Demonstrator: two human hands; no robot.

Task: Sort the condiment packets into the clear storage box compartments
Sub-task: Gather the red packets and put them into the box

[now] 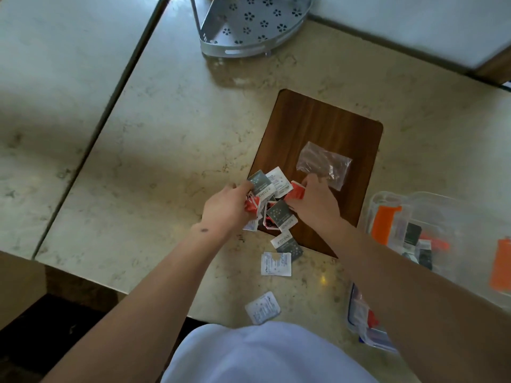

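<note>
A heap of small condiment packets (pixel 276 214), grey, white and red, lies at the near left corner of a dark wooden board (pixel 323 125). My left hand (pixel 226 208) grips a bunch of them, a grey one (pixel 260 183) on top and a red one below. My right hand (pixel 315 203) rests on the heap's right side, fingers pinching a red packet (pixel 296 190). Loose packets lie nearer me on the counter: a grey-white one (pixel 287 243), a white one (pixel 276 264), another white one (pixel 262 307). The clear storage box (pixel 442 205) stands at the right, with orange and dark packets inside.
An empty clear plastic bag (pixel 323 164) lies on the board behind my right hand. A grey perforated metal corner rack (pixel 249 26) stands at the back. A clear bag of more packets (pixel 365 322) sits under my right forearm. The stone counter's edge (pixel 116 286) runs near left.
</note>
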